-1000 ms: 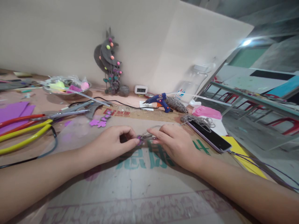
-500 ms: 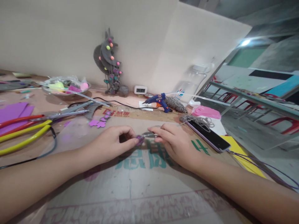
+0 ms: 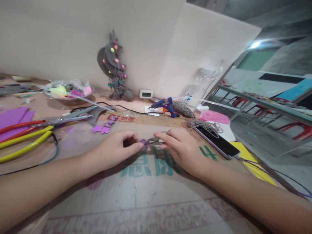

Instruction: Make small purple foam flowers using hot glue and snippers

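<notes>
Two bare hands meet in the head view, close together above the printed cardboard (image 3: 151,201). The left hand (image 3: 117,148) pinches a small purple piece (image 3: 145,144) between thumb and forefinger. The right hand (image 3: 184,151) is closed around a slim metal tool (image 3: 154,140), its tip right beside that piece; whether they touch, I can't tell. What's just changed is slight: the metal, a thin single line half a second ago, now shows as two spread prongs. To my eye that's a small re-angling or opening of the tool, with the piece held in place. Beyond the hands, purple cutouts (image 3: 101,129) lie to the left, a blue glue gun (image 3: 165,104) behind, and grey yarn (image 3: 207,125) over a phone (image 3: 218,142) to the right.
</notes>
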Demonstrator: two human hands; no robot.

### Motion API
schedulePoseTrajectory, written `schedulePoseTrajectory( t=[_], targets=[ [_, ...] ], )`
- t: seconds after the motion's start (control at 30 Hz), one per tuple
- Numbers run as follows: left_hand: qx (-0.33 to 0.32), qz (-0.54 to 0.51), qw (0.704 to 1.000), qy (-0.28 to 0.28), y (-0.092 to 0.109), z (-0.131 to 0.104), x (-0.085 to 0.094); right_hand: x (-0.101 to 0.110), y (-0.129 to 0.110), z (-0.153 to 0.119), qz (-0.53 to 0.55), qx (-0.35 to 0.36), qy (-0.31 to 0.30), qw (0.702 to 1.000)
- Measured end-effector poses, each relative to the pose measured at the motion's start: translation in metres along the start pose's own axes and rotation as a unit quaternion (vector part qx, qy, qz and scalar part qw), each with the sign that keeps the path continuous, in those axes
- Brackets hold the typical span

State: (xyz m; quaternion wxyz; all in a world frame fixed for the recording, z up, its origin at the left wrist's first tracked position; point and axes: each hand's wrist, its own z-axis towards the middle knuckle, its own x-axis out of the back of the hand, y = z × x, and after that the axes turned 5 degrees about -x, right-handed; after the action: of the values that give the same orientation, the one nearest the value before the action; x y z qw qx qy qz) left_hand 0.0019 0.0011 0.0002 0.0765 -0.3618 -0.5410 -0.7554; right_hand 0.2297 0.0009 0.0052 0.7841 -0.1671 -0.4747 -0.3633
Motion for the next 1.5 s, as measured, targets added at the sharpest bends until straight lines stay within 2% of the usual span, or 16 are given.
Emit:
schedulePoseTrajectory(
  t=[0.8,1.3,1.5],
  targets=[
    [0.006,0.004,1.0,-0.029,0.0019,0.0001,-0.0007,-0.0034,0.0037,-0.0029,-0.036,0.022,-0.007,0.999],
    [0.001,0.009,0.999,-0.035,0.0004,-0.0003,-0.0003,-0.0053,0.0046,-0.0032,-0.016,0.021,-0.015,1.0],
    [0.009,0.011,0.999,-0.041,0.0018,-0.0001,0.0006,-0.0011,0.0018,-0.0018,0.039,-0.025,-0.006,0.999]
  ],
)
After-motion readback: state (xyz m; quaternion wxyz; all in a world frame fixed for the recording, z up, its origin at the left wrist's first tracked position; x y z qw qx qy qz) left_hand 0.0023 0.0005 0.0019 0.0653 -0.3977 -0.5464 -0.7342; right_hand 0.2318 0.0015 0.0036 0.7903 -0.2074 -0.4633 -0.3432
